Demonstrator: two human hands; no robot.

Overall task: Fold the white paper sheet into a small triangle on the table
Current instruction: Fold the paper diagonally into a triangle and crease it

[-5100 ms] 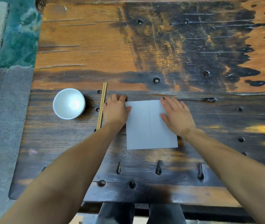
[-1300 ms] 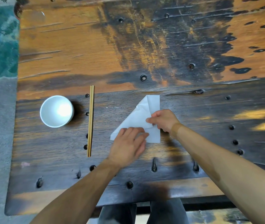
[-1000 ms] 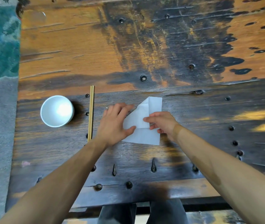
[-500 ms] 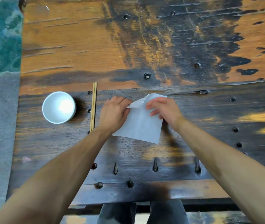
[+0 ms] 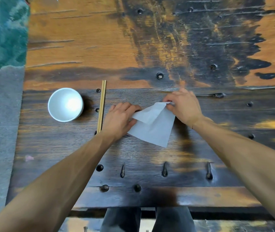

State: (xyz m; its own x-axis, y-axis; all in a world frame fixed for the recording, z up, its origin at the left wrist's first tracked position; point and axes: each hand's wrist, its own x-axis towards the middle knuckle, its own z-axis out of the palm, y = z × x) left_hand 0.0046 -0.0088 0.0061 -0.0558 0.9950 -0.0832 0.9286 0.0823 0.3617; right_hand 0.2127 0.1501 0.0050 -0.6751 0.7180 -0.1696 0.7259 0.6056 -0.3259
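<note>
The white paper sheet lies partly folded on the dark wooden table, tilted, with a folded flap across its upper half and its lowest corner pointing toward me. My left hand grips the paper's left corner, fingers curled over it. At the top right corner, my right hand pinches the paper's tip between thumb and fingers.
A white bowl stands left of the paper. A pair of wooden chopsticks lies between the bowl and my left hand. The table's left edge borders a grey floor and a teal rug. Dark bolt holes dot the near plank.
The paper has been turned and a flap folded across it. My right hand moved up to the top right tip; my left hand stayed at the left corner.
</note>
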